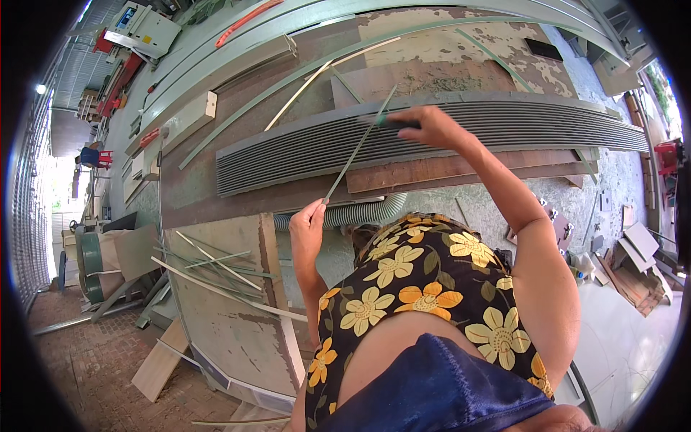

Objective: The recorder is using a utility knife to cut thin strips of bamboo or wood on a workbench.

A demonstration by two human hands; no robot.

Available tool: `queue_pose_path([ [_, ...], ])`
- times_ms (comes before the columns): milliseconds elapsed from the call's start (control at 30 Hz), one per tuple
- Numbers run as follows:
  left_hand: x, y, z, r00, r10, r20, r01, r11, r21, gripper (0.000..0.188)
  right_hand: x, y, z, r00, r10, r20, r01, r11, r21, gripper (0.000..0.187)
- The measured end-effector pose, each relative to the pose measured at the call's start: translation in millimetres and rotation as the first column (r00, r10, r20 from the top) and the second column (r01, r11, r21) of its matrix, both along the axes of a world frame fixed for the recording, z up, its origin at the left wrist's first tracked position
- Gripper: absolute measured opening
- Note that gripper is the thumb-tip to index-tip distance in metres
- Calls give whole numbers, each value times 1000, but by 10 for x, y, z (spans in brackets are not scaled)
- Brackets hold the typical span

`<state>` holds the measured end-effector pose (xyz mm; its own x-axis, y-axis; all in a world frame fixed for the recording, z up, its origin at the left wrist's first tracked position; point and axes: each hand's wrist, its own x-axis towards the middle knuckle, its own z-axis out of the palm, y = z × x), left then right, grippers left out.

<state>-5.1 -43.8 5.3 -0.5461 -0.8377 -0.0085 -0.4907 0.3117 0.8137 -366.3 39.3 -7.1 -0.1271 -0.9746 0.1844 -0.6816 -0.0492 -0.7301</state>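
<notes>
My left hand (pixel 308 222) is closed, pinching the lower end of a thin grey-green strip (pixel 353 153) that slants up and away over the stack. Around a dark-handled tool (pixel 399 124) with a green part near its front, my right hand (pixel 435 128) is closed; motion blurs the tool's front end, so its kind cannot be told. That end is at the strip's upper half, but whether they touch is unclear. Beneath both lies a long stack of narrow grey boards (pixel 288 160), their edges showing as dark and light parallel lines.
Loose strips (pixel 216 263) lie crossed on a worn side table (pixel 270 335) at left. A ribbed grey hose (pixel 374 210) runs below the workbench edge. Farther back are a long pale strip (pixel 299 93), a black block (pixel 543 50) and a white machine (pixel 147 30). Board scraps (pixel 640 248) sit at right.
</notes>
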Motion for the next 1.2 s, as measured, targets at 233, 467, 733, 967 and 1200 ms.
queue_pose_path([
  [233, 43, -58, 54, 999, -23, 38, 20, 997, 80, 27, -550, -78, -101, 971, -241, -12, 240, 964, 110, 42],
  [467, 127, -116, -47, 1000, -18, 12, 17, 996, 89, 26, -45, -32, 167, 998, 5, 64, -19, 974, 225, 45],
  [733, 98, -123, -91, 998, -33, -55, 37, 995, 88, 26, -659, -18, -97, 828, -527, -191, 548, 832, 82, 54],
  [967, 106, -86, 130, 998, -66, -14, 67, 993, 93, 24, 350, -28, 277, 971, -130, -199, 99, 983, -158, 44],
  [1200, 20, 33, 698, 995, -67, -71, 51, 975, -217, 42, 786, -10, 450, 980, 170, -108, -157, 981, 117, 39],
])
